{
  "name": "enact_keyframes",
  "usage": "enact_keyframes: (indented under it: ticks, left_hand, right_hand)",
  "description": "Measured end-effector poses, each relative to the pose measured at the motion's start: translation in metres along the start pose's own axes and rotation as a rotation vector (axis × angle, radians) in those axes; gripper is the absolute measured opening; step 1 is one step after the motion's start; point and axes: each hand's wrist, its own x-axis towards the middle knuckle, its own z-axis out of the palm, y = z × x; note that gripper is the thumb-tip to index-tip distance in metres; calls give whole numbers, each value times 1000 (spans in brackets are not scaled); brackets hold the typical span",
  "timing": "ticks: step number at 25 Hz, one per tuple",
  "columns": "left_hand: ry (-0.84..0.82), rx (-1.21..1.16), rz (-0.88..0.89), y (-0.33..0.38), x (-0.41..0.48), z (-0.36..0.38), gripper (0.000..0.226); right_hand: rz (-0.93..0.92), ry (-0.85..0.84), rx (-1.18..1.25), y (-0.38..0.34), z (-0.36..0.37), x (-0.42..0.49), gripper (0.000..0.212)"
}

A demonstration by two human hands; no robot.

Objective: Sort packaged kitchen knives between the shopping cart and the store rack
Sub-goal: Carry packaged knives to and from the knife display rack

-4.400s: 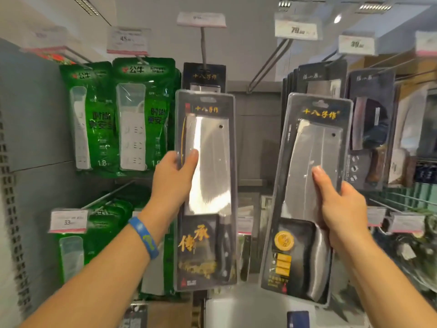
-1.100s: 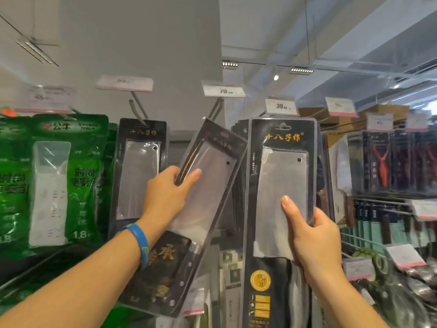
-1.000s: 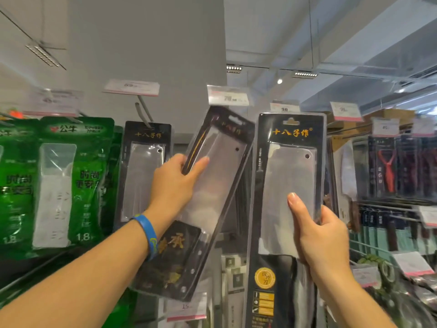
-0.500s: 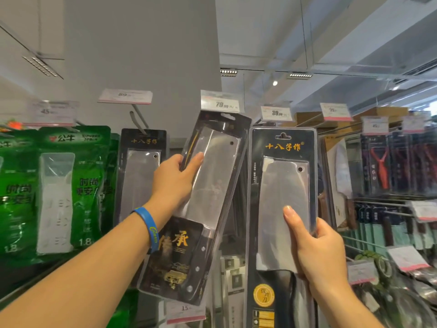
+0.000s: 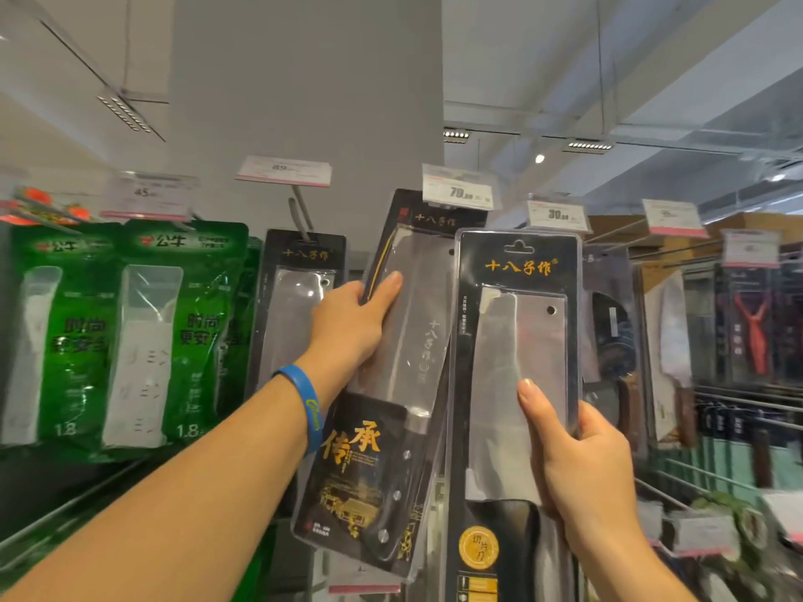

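**Two cleaver packs raised to the knife hooks**

Since half a second ago our left pack has risen and straightened a little, so its top now sits just under the 79 price tag [image 5: 459,186]; the right pack has hardly shifted. We hold both at the rack, not at the cart, which is out of view.

Our left hand [image 5: 347,328] pinches the tilted cleaver pack [image 5: 417,341] at its left edge, thumb on the clear front over the blade, the other fingers hidden behind. Its lower end leans left, and its right edge tucks behind the second pack. Our right hand [image 5: 582,467] clamps the upright cleaver pack [image 5: 517,341] at mid-height, thumb pressed flat on the front, fingers wrapped round the right edge. This pack's hang hole [image 5: 518,246] is free, not on any hook that we can see.

We judge each pack to be stiff and fairly heavy for its size, the steel blade carrying most of the weight, and the glossy plastic shell to be slippery. A hold across the blade, near the balance point, seems right for steering the top hole onto a peg; a pinch at one edge lets the pack swing, as the left one shows. Another boxed cleaver [image 5: 300,315] hangs just left of our left hand, beside green power-strip bags [image 5: 174,332].
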Motion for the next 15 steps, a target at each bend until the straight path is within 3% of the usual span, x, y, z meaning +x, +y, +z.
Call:
enact_keyframes:
  ticks: [4,8,12,15]
  left_hand:
    - [-32,14,-1,6,4,-3,64]
    - [-24,193,160,7,0,-5,59]
    - [-127,43,39,9,-11,5,63]
    - [-47,-87,-53,12,-6,7,64]
  right_hand:
    - [-2,-7,4,2,-2,-2,108]
    - [-7,11,-17,6,-3,-4,110]
    - [4,-9,-25,4,-4,-11,103]
    - [-8,28,-27,3,-13,-14,91]
